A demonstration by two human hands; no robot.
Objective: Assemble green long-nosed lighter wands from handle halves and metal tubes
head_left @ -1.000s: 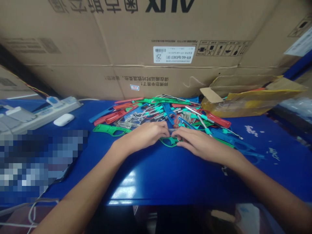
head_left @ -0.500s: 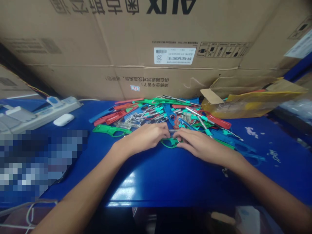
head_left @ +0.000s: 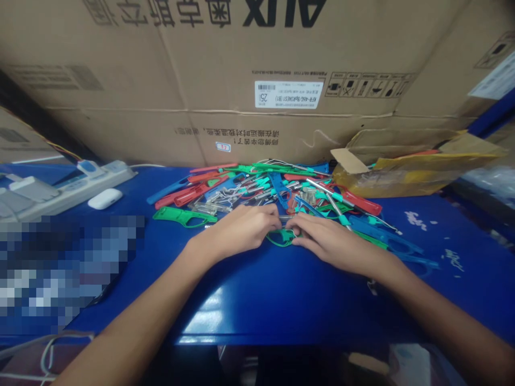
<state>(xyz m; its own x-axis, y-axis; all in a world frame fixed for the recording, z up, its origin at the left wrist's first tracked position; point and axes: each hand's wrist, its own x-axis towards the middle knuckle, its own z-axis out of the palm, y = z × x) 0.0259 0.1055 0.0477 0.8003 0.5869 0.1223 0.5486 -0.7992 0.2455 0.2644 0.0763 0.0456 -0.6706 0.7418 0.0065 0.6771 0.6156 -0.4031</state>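
At the near edge of a pile of lighter parts (head_left: 277, 188), both my hands work on a green lighter casing (head_left: 286, 236) with a trigger loop. My left hand (head_left: 250, 227) is closed, its curled fingers gripping the casing's left part. From the other side my right hand (head_left: 324, 237) pinches the casing between thumb and fingers. A thin white wire and a clear or metallic piece show between my fingertips. Fingers hide most of the casing. Blue casings (head_left: 386, 236) lie beside my right wrist, and another green casing (head_left: 184, 216) lies left of my left hand.
A large cardboard box (head_left: 193, 69) stands upright behind the pile. An open, taped carton (head_left: 410, 174) is at the back right. On the left are a power strip (head_left: 64, 187) and a white earbud case (head_left: 105, 199). White scraps (head_left: 416, 220) dot the blue table (head_left: 257, 300).
My hands stay almost in place on the green casing, with barely visible finger movement. The view has shifted very slightly.
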